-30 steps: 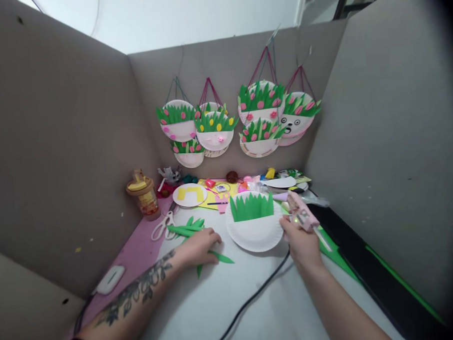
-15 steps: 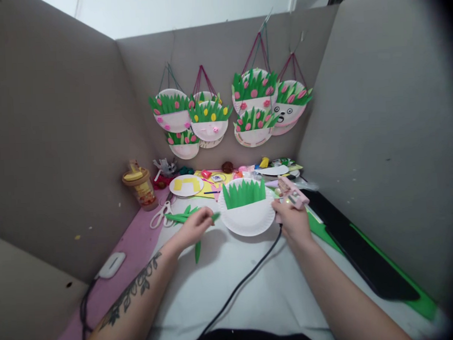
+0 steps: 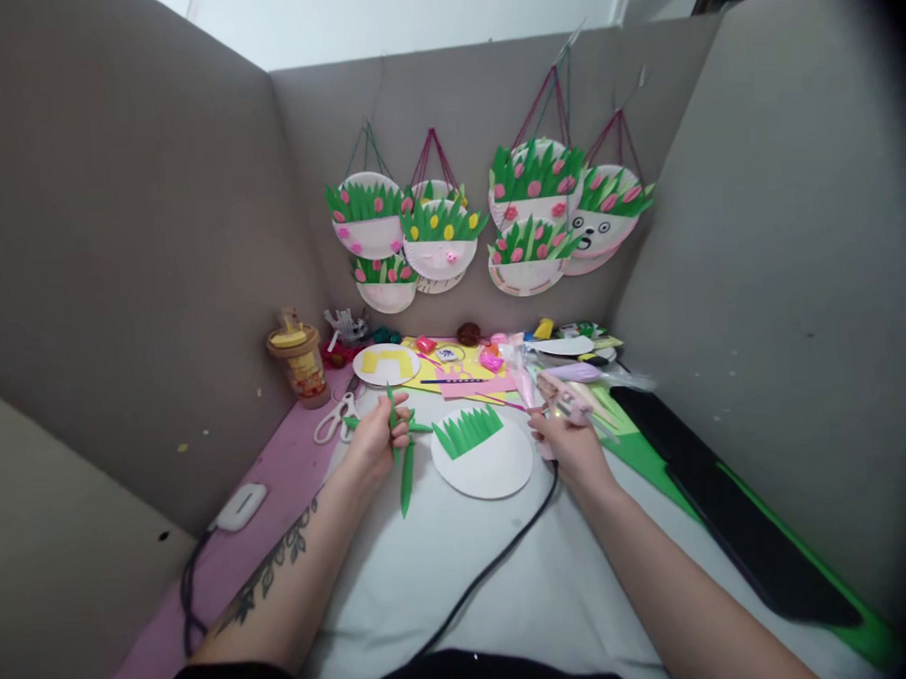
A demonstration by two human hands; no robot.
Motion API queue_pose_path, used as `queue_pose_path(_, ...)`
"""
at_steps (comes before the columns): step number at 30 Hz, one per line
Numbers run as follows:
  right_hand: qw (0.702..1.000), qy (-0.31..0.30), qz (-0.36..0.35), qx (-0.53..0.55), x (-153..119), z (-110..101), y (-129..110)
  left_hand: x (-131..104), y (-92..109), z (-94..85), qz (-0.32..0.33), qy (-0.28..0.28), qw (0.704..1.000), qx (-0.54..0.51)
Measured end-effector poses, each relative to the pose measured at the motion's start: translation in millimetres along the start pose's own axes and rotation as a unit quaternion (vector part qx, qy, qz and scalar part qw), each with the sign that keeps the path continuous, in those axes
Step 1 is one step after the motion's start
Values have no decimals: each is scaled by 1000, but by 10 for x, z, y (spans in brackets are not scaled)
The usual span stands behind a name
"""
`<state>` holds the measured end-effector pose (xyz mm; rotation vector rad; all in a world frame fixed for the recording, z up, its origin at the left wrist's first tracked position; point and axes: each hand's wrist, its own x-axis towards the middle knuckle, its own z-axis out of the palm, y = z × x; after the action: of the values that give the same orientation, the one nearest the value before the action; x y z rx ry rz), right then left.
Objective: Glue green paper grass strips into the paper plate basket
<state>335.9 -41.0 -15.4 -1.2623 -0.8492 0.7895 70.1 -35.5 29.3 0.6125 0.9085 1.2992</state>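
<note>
My left hand [image 3: 382, 435] is closed on a green paper leaf [image 3: 392, 407] that points up from the fingers. Below and beside it, more green leaves [image 3: 407, 480] lie on the white cloth. A white paper plate [image 3: 487, 470] with a row of green paper grass [image 3: 468, 431] on its upper part lies between my hands, touched by neither. My right hand [image 3: 570, 442] is wrapped round a pink glue gun [image 3: 567, 403], whose black cord runs down toward me.
White scissors [image 3: 336, 419] and a lidded cup [image 3: 302, 366] stand or lie at the left. Craft supplies line the back edge. Decorated plates [image 3: 441, 255] hang on the wall. A black slab [image 3: 753, 527] lies at the right.
The plate with the grass has gone down from my right hand to the cloth and lies flat. My left hand has raised a leaf upright. The view has shifted slightly.
</note>
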Motion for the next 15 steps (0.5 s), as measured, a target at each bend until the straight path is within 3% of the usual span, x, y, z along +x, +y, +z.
queue_pose_path(4, 989, -39, 28, 143, -134, 66, -217, -44, -34, 52, -13, -31, 999, 10)
queue_pose_path(8, 974, -112, 36, 196, -303, 112, -299, -61, -87, 112, 20, -10, 999, -42)
queue_pose_path(15, 966, -221, 62, 116, -620, 224, -196, -135, -210, 180, -64, -5, 994, -88)
